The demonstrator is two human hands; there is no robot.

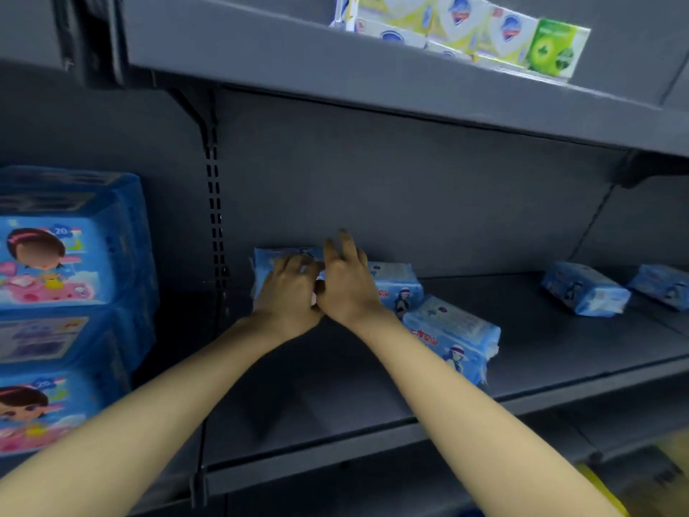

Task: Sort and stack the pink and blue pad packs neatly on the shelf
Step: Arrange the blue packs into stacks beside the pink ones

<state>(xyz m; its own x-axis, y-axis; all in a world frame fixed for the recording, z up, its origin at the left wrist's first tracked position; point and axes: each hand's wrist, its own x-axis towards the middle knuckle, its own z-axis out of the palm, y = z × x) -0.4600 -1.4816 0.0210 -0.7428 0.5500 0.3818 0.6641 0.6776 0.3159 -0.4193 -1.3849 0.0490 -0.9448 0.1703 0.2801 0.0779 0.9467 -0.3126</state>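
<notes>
- Head view, the layout: a dark grey metal shelf (373, 397) carries five small, light-blue, plastic-wrapped pad packs. They lie scattered, each at its own angle. No pink pack shows on this board.
- Head view, the hands: the left hand (287, 287) rests on the corner pack (277, 257), which sits at the back left against the rear panel. Its fingers curl over the pack's top. The right hand (346, 283) is just beside the left, its fingers spread and lifted, and it holds nothing that I can make out. A pale scrap shows between the two hands; I cannot tell what it is.
- Head view, the other packs: the second pack (397, 281) lies behind the right hand. The front pack (453, 332) lies tilted, nearer the shelf edge. The two far packs (585, 289) sit well apart to the right.
- Head view, the surroundings: large blue wrapped bundles with a cartoon girl print (67, 255) are stacked in the bay to the left. White-and-yellow soap boxes (466, 28) and a green box (557, 48) stand on the shelf above.
- Handling, as a judgement: these packs look light, soft and squashy. Their film wrap is probably slick, and the crimped ends are floppy. A hold across the broad faces or the long sides, thumb against fingers, should keep a pack square. Pinching a crimped end would let it dangle and twist. A stack of them is likely to slide, so pressing each pack flat against the rear panel should steady it.
</notes>
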